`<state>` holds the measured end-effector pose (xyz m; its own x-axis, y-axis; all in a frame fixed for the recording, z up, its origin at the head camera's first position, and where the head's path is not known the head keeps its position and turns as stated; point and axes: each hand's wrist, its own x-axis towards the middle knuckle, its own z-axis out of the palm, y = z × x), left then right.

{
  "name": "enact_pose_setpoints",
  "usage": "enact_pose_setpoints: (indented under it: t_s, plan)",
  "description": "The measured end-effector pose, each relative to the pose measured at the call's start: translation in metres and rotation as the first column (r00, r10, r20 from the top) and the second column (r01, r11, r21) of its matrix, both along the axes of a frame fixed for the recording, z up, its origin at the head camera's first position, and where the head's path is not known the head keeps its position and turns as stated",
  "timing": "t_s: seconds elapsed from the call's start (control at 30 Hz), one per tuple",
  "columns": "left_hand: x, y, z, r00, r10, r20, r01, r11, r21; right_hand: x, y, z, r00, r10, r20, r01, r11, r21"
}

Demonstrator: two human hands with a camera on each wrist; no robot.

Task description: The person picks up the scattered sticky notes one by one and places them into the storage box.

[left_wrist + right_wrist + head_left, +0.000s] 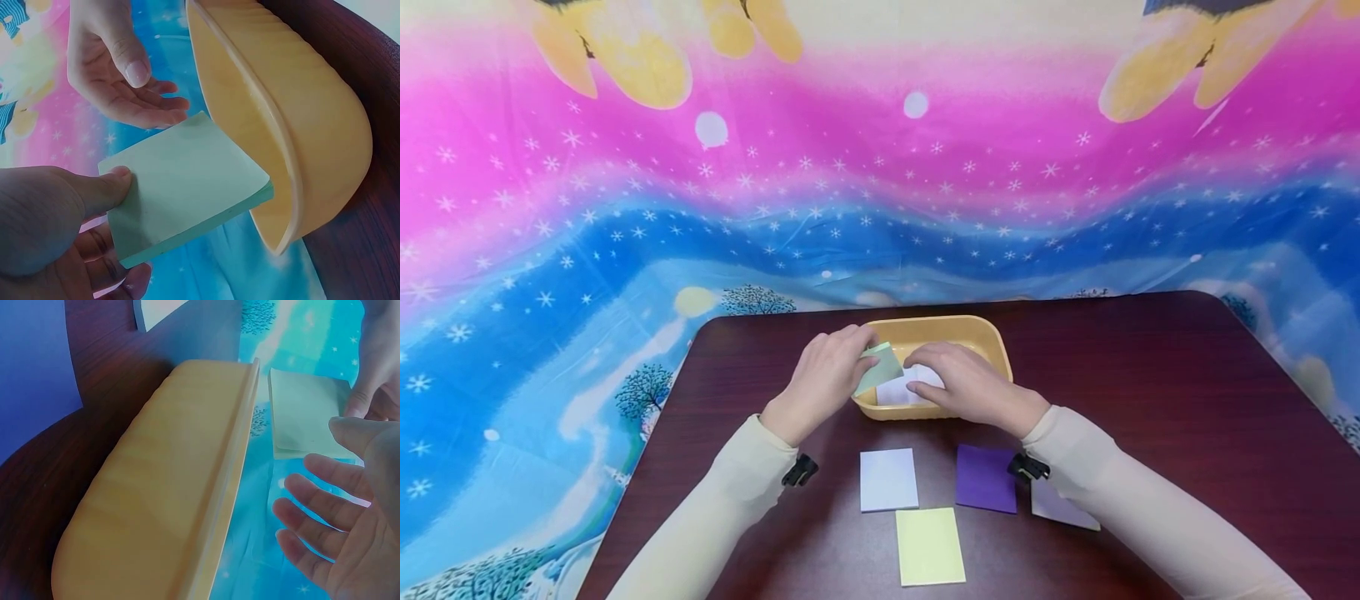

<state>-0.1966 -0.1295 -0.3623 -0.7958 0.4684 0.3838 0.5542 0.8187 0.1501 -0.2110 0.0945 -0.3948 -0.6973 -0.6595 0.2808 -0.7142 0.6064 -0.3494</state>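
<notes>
My left hand [827, 371] pinches a pale green sticky note pad [187, 181] by one edge, thumb on top and fingers beneath. The pad is tilted above the left part of a yellow plastic basket [921, 412]. Across from it, my right hand [966, 383] hovers over the basket's right side. Its fingers [322, 515] are spread and loosely bent, with nothing between them, close to the green pad's edge. Inside the basket lies a white pad or paper [898, 392], partly covered by the green pad and the right hand.
On the dark red-brown table [1150, 392], in front of the basket, lie a white pad [888, 480], a purple pad [987, 479] and a yellow pad [929, 547]. A greyish-lilac pad [1060, 507] is partly under the right forearm. A patterned cloth [865, 183] hangs behind the table.
</notes>
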Motion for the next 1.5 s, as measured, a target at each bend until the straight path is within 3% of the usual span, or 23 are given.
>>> enact_pose_setpoints:
  t_s: [0.83,1.23,1.5]
  plan:
    - [-0.012,0.009,-0.014,0.999,-0.046,-0.006,0.046,0.999,-0.013,-0.005,0.006,-0.002,0.999,-0.031,-0.010,0.031,1.000,0.005]
    - [-0.015,0.013,-0.021,0.999,-0.019,0.045,0.022,0.997,-0.070,-0.005,0.008,-0.004,0.999,-0.042,-0.013,0.042,0.999,0.013]
    - [-0.019,0.017,-0.027,0.992,0.015,0.129,0.000,0.994,-0.113,-0.006,0.008,-0.006,0.999,-0.045,-0.014,0.045,0.999,0.010]
